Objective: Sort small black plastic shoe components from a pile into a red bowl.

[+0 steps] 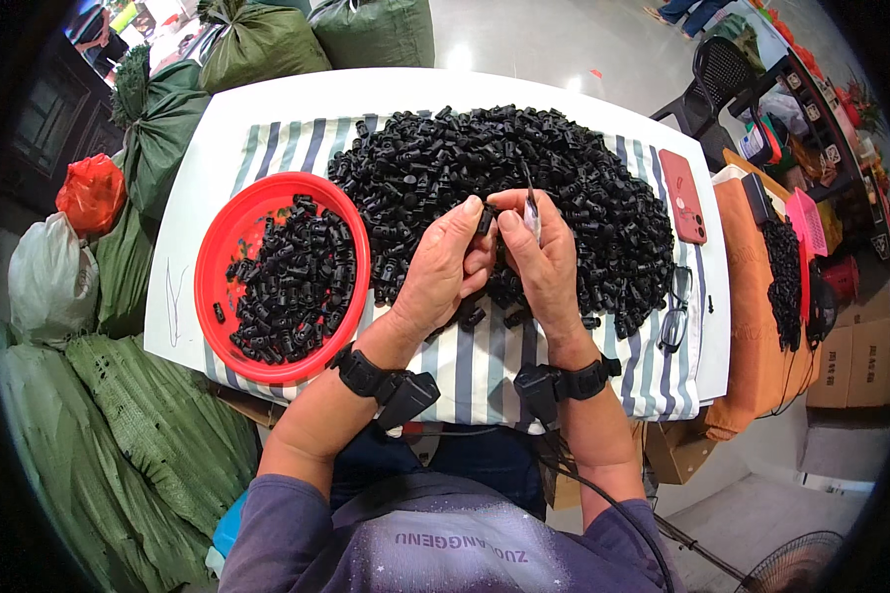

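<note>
My left hand pinches a small black plastic piece between thumb and fingers. Close beside it, my right hand is closed on a slim pointed tool with a black tip and a shiny pale part; its exact kind is hard to make out. Both hands are held over the near side of a big heap of black plastic pieces. To the left, a round red basin holds many more such pieces. A striped cloth lies beneath heap and basin.
The white table carries a red phone and glasses at the right. Green sacks crowd the left side. An orange-covered surface with more black pieces stands right, near a black chair and a fan.
</note>
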The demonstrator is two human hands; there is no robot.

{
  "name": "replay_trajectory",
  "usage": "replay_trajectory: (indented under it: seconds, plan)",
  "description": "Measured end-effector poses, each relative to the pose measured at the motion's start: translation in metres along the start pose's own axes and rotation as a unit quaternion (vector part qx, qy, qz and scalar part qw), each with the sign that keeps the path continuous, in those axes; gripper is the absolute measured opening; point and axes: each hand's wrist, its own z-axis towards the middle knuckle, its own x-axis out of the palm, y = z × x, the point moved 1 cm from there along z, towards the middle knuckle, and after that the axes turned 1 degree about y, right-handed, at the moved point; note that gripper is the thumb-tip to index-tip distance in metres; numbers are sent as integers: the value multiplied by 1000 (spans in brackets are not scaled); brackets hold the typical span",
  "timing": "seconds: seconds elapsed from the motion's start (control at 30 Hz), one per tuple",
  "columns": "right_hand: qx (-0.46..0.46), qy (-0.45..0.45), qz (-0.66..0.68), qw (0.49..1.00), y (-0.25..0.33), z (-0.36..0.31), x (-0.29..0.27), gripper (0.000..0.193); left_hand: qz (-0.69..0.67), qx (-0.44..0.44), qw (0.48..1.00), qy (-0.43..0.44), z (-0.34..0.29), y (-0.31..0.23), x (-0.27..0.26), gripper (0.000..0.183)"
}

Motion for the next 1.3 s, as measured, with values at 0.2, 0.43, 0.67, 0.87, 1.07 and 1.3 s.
replay_trajectory:
  seconds: [0.2, 0.43, 0.67, 0.87, 1.07, 1.3]
  plan:
    - [-90, 28, -152, 984, -3, 0, 0, 42, -10, -11, 1000, -15, 3, 0, -6, 31]
    - [-105, 34, -314, 943, 11, -3, 6, 48, -6, 45, 999, -29, 6, 4, -11, 28]
    - [-91, 35, -310, 946, 9, -2, 5, 48, 35, 55, 996, -53, 8, 6, -13, 28]
    - [-94, 25, -287, 953, 2, 1, 1, 44, 34, 45, 998, -24, 6, 4, -9, 30]
    - [-77, 38, -262, 961, 7, -2, 5, 44, 25, 45, 998, -27, 6, 7, -14, 32]
    - [-91, 41, -256, 961, 3, -2, 4, 46, 30, 39, 999, -24, 6, 7, -17, 32]
